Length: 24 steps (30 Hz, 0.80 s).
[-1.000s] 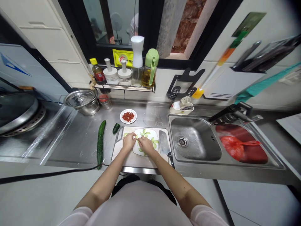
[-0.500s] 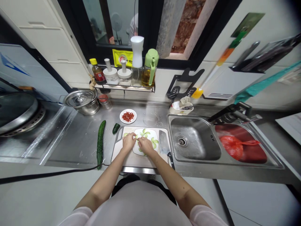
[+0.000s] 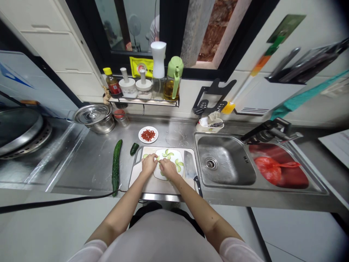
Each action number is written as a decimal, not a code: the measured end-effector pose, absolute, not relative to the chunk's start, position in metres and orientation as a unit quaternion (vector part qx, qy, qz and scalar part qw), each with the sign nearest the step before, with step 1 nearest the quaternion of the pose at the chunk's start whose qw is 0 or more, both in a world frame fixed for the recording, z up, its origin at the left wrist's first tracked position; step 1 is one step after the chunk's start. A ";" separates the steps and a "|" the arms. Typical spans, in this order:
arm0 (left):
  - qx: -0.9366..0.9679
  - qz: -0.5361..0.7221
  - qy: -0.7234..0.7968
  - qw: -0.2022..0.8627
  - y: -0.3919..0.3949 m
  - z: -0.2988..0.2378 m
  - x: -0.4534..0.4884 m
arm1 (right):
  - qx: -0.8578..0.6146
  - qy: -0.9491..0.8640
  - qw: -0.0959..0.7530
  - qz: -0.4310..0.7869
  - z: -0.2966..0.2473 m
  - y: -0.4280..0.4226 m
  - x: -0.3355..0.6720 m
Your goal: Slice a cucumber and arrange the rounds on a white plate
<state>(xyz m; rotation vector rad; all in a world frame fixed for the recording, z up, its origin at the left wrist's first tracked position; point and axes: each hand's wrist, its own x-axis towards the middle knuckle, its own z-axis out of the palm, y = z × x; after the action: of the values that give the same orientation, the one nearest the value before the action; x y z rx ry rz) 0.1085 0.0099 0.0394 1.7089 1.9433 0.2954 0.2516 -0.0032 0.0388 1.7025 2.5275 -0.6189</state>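
Both hands meet over the left side of a white plate (image 3: 168,176) on the cutting board (image 3: 148,186). My left hand (image 3: 149,163) has its fingers bent together at the plate's left edge. Close beside it, my right hand (image 3: 167,168) pinches downward, fingertips near the left ones. Pale green cucumber slices (image 3: 178,165) lie in fan shapes on the plate, and some are partly covered by my hands. What the fingertips hold is too small to make out. A kitchen knife (image 3: 190,165) rests on the board's right side, its black handle toward me.
A whole cucumber (image 3: 116,163) and a cucumber end piece (image 3: 134,149) lie left of the board. Behind it stands a small dish of chopped red pieces (image 3: 148,135). The sink (image 3: 226,160) is on the right, the lidded pot (image 3: 95,118) at back left. A black cable (image 3: 81,198) crosses the counter's front edge.
Both hands stay in nearly the same place over the plate. The whole view shifts very slightly; no object has visibly moved.
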 end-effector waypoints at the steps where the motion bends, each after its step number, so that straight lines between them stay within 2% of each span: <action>1: 0.633 0.110 0.719 0.264 0.010 0.039 0.108 | 0.547 0.813 0.016 -0.198 0.039 -0.003 0.251; 6: 0.632 0.125 0.717 0.266 0.010 0.036 0.108 | 0.548 0.814 0.006 -0.193 0.039 -0.004 0.251; 10: 0.589 0.188 0.730 0.292 0.011 0.034 0.104 | 0.558 0.805 -0.023 -0.202 0.041 -0.004 0.256; 16: 0.458 0.280 0.798 0.273 0.005 0.027 0.081 | 0.608 0.744 -0.166 -0.225 0.052 -0.006 0.280; 21: 0.440 0.222 0.834 0.249 0.000 0.027 0.064 | 0.624 0.686 -0.300 -0.222 0.057 -0.012 0.312; 24: 0.454 0.172 0.843 0.231 0.002 0.029 0.063 | 0.633 0.660 -0.338 -0.223 0.057 -0.017 0.326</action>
<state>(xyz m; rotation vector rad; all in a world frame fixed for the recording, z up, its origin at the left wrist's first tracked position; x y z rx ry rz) 0.0634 0.0023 0.0292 1.2477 2.3192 0.4725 0.3262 -0.0172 0.0570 2.5776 2.6849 -0.9055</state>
